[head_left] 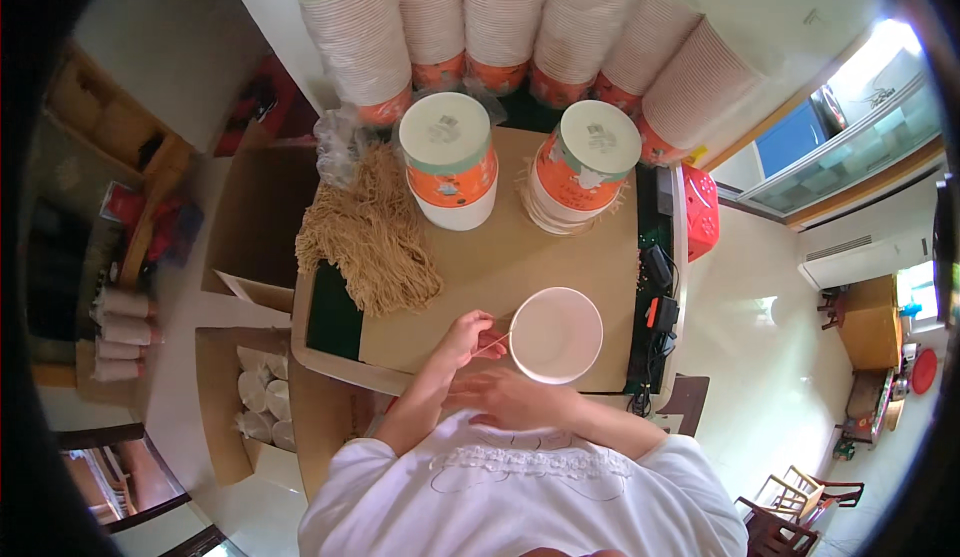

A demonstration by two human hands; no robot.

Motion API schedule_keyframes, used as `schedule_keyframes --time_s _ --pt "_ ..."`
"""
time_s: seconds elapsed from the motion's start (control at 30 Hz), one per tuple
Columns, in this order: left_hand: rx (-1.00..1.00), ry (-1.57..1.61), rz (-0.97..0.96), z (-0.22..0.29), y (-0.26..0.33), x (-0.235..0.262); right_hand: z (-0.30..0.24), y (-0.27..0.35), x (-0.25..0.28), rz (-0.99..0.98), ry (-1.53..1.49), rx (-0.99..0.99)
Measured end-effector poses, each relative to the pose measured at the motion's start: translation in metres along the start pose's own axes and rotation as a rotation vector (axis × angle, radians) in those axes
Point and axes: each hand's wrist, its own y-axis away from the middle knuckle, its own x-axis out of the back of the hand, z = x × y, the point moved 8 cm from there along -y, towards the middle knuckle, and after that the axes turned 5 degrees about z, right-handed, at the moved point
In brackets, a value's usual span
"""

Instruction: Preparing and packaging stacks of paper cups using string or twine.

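Note:
A white paper bucket (556,335) stands with its open mouth up at the near side of the cardboard sheet (480,287). Just left of its rim, my left hand (474,341) is closed in a pinch on a thin tan cord (490,349), which runs to the bucket's edge. My right hand (508,395) lies in front of the bucket, close to my shirt, its fingers stretched out to the left with nothing visible in them. A heap of tan cords (372,232) spreads over the table's left side.
Two upside-down orange-and-white bucket stacks (452,185) (580,182) stand on the sheet's far half. Tall wrapped bucket stacks (505,17) line the wall behind. Black adapters and cables (657,307) lie at the right edge. A carton of white rolls (262,397) sits lower left.

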Motion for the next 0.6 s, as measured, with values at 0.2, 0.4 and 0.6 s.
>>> schedule_keyframes --time_s 0.2,0.4,0.6 --pt "0.187 0.2 -0.15 -0.024 -0.007 -0.005 0.133 0.003 0.023 0.181 0.35 -0.341" --pt "-0.085 0.09 -0.188 0.009 -0.006 -0.031 0.155 0.014 0.004 -0.133 0.326 -0.529" --pt "-0.096 0.161 -0.124 0.003 -0.022 -0.031 0.169 0.042 0.025 0.219 -0.117 -0.779"
